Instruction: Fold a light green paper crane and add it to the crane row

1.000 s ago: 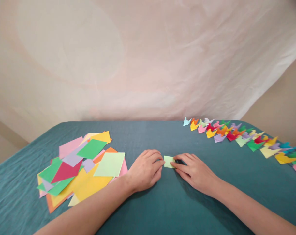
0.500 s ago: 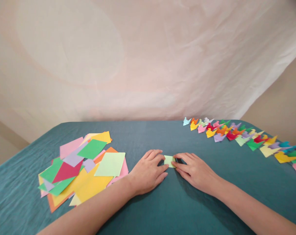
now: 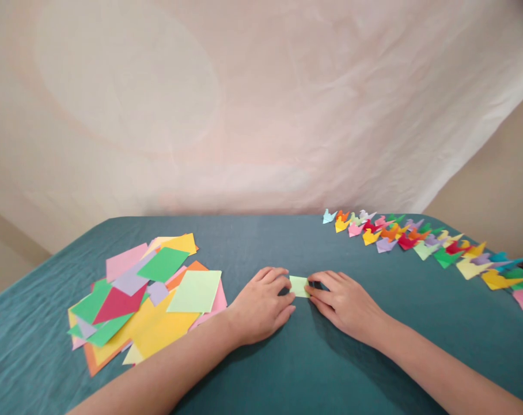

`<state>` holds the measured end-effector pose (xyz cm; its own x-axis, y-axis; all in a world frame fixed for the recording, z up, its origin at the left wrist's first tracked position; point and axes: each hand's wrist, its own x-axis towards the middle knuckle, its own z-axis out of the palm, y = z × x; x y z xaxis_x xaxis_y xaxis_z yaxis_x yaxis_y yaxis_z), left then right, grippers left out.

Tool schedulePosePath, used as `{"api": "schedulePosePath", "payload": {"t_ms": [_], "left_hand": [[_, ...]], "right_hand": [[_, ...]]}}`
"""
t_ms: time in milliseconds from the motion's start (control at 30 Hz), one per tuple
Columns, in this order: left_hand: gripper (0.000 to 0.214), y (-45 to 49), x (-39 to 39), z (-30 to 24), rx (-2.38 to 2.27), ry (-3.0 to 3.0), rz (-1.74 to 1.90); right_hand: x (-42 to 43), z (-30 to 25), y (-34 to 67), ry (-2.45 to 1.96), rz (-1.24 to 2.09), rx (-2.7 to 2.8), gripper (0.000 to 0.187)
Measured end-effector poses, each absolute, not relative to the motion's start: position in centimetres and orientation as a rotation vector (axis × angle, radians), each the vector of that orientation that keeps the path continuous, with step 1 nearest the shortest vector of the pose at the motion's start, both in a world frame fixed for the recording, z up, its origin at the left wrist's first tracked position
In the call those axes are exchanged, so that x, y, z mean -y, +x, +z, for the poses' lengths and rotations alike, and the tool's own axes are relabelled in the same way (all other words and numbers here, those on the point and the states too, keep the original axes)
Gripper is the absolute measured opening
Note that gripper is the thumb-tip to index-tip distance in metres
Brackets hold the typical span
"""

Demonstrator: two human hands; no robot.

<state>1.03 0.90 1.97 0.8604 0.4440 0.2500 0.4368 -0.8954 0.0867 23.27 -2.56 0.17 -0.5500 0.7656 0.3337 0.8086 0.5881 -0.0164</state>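
Observation:
A small folded piece of light green paper [image 3: 299, 286] lies low over the cloth, between my two hands. My right hand [image 3: 345, 305] pinches its right edge between thumb and fingertips. At its left edge is my left hand [image 3: 264, 305], fingers bent and closed on the paper's side; the exact contact there is partly covered by the fingertips. Left of my left hand, a flat square of light green paper [image 3: 195, 291] tops a loose heap of coloured paper sheets [image 3: 158, 325].
A teal cloth [image 3: 253, 242] covers the table. Rows of small folded paper birds [image 3: 425, 249] in many colours run along the right edge. Behind the table hangs a pale sheet [image 3: 261, 115].
The right hand's fingertips have drawn back slightly toward the paper's right edge, uncovering more of it. Left hand and heap look nearly the same; the whole view has shifted very slightly.

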Motion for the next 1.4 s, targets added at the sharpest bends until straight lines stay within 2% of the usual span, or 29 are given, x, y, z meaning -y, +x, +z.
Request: {"api": "schedulePosePath", "payload": {"t_ms": [900,1200,1400], "left_hand": [[0.027,0.8,-1.1,0.9,-0.654,3.002,0.478],[0.029,0.6,-1.5,0.9,-0.66,2.86,0.518],[0.04,0.4,-1.6,0.7,-0.745,2.819,0.469]], "right_hand": [[2.8,-0.6,23.0,-1.347,-0.189,2.43,0.024],[3.1,-1.0,22.9,-1.394,-0.084,2.279,0.027],[3.7,-0.4,22.2,-1.335,-0.06,2.298,0.023]]}}
